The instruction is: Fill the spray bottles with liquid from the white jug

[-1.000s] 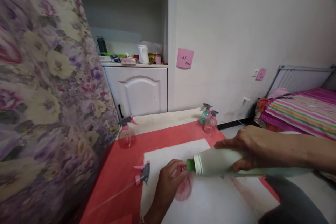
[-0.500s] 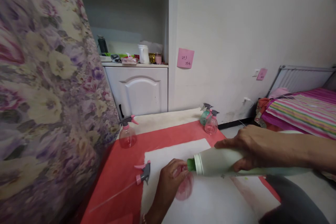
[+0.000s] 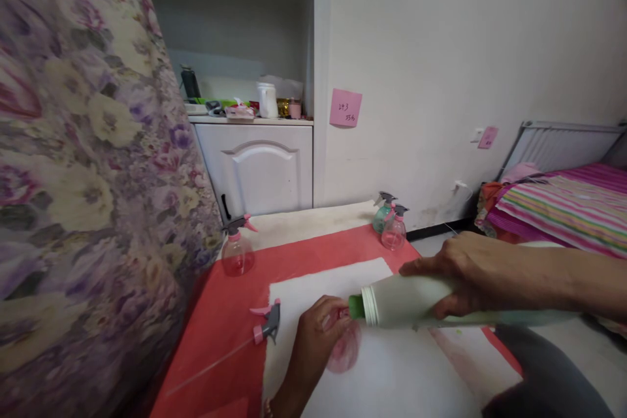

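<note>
My left hand (image 3: 321, 323) is closed around the neck of a clear pink spray bottle (image 3: 344, 349) without its spray head. My right hand (image 3: 455, 277) grips a large pale green bottle (image 3: 404, 300) that lies tilted almost level. The big bottle's green mouth piece (image 3: 356, 306) meets the neck of the pink bottle by my left fingertips. Whether liquid is running between them I cannot tell. To the left, a grey and pink spray head (image 3: 269, 323) with a long thin tube lies on the table.
A pink spray bottle (image 3: 238, 253) stands at the table's left. A green spray bottle (image 3: 384, 214) and another pink spray bottle (image 3: 394, 232) stand at the back right. White paper (image 3: 382, 379) covers part of the red tabletop (image 3: 215, 313). A floral curtain (image 3: 93, 163) hangs at left.
</note>
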`<control>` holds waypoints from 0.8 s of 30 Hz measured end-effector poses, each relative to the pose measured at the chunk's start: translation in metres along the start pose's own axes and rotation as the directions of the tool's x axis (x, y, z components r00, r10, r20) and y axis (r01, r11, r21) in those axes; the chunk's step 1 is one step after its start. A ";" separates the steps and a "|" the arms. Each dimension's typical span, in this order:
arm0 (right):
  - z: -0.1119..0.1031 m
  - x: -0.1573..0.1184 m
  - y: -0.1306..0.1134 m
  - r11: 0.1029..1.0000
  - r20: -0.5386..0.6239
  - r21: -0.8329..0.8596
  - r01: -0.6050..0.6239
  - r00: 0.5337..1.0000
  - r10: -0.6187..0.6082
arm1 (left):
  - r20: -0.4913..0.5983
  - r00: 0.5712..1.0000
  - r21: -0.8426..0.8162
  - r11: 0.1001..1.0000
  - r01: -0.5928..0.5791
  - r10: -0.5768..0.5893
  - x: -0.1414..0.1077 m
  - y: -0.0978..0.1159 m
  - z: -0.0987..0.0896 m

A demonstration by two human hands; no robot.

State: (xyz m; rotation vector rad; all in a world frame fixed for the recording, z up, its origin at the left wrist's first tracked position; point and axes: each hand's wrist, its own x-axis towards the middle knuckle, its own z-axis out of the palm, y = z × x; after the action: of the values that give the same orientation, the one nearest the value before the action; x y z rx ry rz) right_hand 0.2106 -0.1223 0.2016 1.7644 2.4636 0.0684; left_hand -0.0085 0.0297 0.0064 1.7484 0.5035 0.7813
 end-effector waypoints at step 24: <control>0.001 0.000 0.000 1.000 -0.020 -0.015 0.022 1.000 -0.022 | 0.012 1.000 0.032 0.999 -0.011 0.010 0.000 -0.004 0.000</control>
State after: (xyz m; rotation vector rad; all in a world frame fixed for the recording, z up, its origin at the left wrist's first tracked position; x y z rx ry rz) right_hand 0.2109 -0.1219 0.2005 1.7391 2.4890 0.1034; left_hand -0.0083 0.0312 0.0030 1.7852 0.5018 0.7737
